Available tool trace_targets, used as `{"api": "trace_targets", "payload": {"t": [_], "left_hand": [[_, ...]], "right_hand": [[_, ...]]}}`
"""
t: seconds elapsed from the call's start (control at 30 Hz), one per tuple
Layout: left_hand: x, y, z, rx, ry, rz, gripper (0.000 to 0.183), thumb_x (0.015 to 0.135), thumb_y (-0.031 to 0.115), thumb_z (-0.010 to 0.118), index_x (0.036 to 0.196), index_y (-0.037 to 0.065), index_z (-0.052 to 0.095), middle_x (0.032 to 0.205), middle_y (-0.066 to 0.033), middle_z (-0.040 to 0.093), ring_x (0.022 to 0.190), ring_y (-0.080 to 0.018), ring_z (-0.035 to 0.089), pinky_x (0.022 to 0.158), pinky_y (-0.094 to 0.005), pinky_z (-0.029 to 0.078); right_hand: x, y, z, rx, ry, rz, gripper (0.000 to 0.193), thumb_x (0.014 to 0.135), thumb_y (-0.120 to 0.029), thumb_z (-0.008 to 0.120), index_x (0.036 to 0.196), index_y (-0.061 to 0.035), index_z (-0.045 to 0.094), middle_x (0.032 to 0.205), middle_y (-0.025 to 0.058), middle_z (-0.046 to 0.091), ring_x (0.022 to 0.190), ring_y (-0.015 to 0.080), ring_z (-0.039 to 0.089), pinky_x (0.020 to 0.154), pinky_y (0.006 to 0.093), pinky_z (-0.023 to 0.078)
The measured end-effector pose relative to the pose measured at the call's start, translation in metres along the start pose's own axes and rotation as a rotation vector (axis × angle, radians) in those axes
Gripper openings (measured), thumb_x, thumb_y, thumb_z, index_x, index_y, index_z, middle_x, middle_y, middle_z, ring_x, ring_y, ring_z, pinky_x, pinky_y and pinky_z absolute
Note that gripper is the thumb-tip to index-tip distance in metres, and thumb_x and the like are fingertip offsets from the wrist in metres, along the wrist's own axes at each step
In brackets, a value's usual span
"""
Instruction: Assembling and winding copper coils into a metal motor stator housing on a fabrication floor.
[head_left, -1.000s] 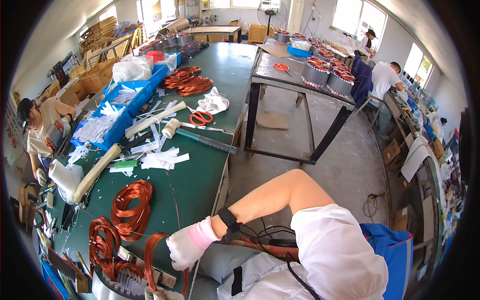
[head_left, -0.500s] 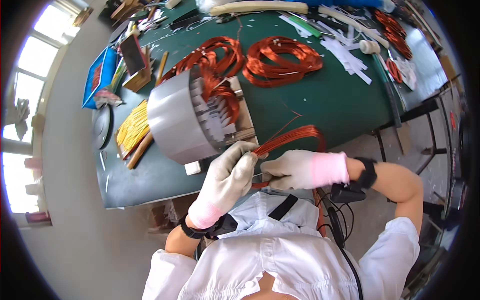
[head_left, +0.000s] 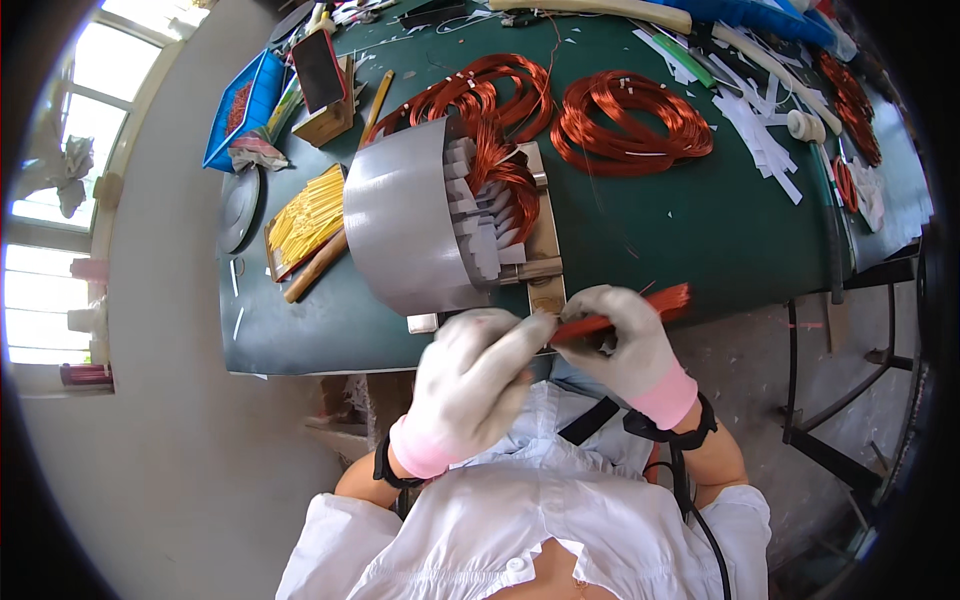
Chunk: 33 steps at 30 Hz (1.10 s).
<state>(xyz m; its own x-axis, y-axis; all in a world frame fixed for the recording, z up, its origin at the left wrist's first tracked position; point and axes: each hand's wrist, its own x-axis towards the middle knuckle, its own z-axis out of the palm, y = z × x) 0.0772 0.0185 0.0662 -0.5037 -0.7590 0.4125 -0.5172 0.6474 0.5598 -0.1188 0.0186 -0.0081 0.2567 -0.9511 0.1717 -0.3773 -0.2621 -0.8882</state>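
A bundle of red-brown copper wire [head_left: 668,301] is in front of me at the near table edge. My right hand [head_left: 632,350], in a pale work glove with a pink cuff, has its fingers wrapped round the bundle. Close against it, my left hand [head_left: 470,385], gloved alike, pinches the bundle's left end, partly hidden by its fingers. Just beyond my hands a grey metal motor stator [head_left: 405,225] lies on its side on a wooden stand [head_left: 543,235]. White slot liners [head_left: 485,235] stick out of its right end, with copper windings [head_left: 508,185] hanging among them.
Two copper wire coils [head_left: 632,125] [head_left: 480,88] lie behind the stator. To the left are yellow strips in a tray [head_left: 312,215], a wooden stick [head_left: 316,266], a round grey disc [head_left: 240,210] and a blue bin [head_left: 245,105]. White paper strips [head_left: 758,140] and a mallet [head_left: 806,127] lie right.
The looped wire bundle has been drawn together and turned, its arch no longer standing up on the right. My right hand has risen and now grips from the front. The view has shifted left.
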Motion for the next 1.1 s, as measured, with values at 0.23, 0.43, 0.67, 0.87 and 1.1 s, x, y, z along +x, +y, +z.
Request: {"api": "trace_targets", "payload": {"t": [0.23, 0.43, 0.67, 0.87, 1.1], "left_hand": [[-0.024, -0.064, -0.053, -0.528, 0.529, -0.678, 0.028, 0.088, 0.008, 0.041, 0.111, 0.000, 0.054, 0.094, -0.0088, 0.059, 0.073, -0.0107, 0.051, 0.068, -0.0270, 0.045], [0.018, -0.115, -0.076, -0.602, -0.209, -0.938, 0.050, 0.072, -0.014, 0.048, 0.119, 0.000, 0.053, 0.089, -0.0012, 0.059, 0.076, -0.0085, 0.056, 0.052, -0.0184, 0.042], [0.052, -0.136, -0.040, -0.453, -0.245, -0.852, 0.049, 0.073, -0.013, 0.048, 0.119, 0.000, 0.052, 0.089, -0.0012, 0.059, 0.074, -0.0085, 0.056, 0.051, -0.0182, 0.042], [0.050, -0.142, -0.026, -0.341, -0.277, -0.741, 0.048, 0.074, -0.012, 0.048, 0.119, 0.000, 0.052, 0.089, -0.0012, 0.059, 0.073, -0.0084, 0.056, 0.050, -0.0181, 0.042], [0.038, -0.146, -0.031, -0.221, -0.317, -0.566, 0.046, 0.075, -0.011, 0.048, 0.120, 0.000, 0.052, 0.088, -0.0012, 0.059, 0.071, -0.0083, 0.056, 0.049, -0.0179, 0.041]], "right_hand": [[0.053, -0.010, -0.025, 0.380, 0.034, 0.353, 0.082, 0.066, 0.004, 0.073, 0.128, -0.0070, 0.021, 0.067, 0.0050, 0.055, 0.060, 0.0095, 0.056, 0.055, 0.0221, 0.045], [0.080, -0.023, -0.011, 0.450, 0.055, 0.413, 0.084, 0.064, -0.001, 0.073, 0.130, -0.0070, 0.022, 0.061, 0.0029, 0.052, 0.053, 0.0092, 0.052, 0.052, 0.0223, 0.040], [0.087, -0.019, -0.001, 0.502, 0.069, 0.409, 0.085, 0.063, 0.002, 0.074, 0.129, -0.0081, 0.021, 0.061, 0.0032, 0.053, 0.050, 0.0096, 0.052, 0.049, 0.0228, 0.042], [0.084, -0.012, 0.006, 0.438, 0.088, 0.328, 0.085, 0.065, 0.007, 0.072, 0.131, -0.0079, 0.019, 0.062, 0.0042, 0.053, 0.045, 0.0106, 0.051, 0.042, 0.0237, 0.043], [0.090, -0.023, -0.003, 0.239, -0.043, 0.292, 0.085, 0.067, 0.000, 0.073, 0.133, -0.0082, 0.020, 0.063, 0.0061, 0.054, 0.055, 0.0146, 0.059, 0.053, 0.0279, 0.047]]}}
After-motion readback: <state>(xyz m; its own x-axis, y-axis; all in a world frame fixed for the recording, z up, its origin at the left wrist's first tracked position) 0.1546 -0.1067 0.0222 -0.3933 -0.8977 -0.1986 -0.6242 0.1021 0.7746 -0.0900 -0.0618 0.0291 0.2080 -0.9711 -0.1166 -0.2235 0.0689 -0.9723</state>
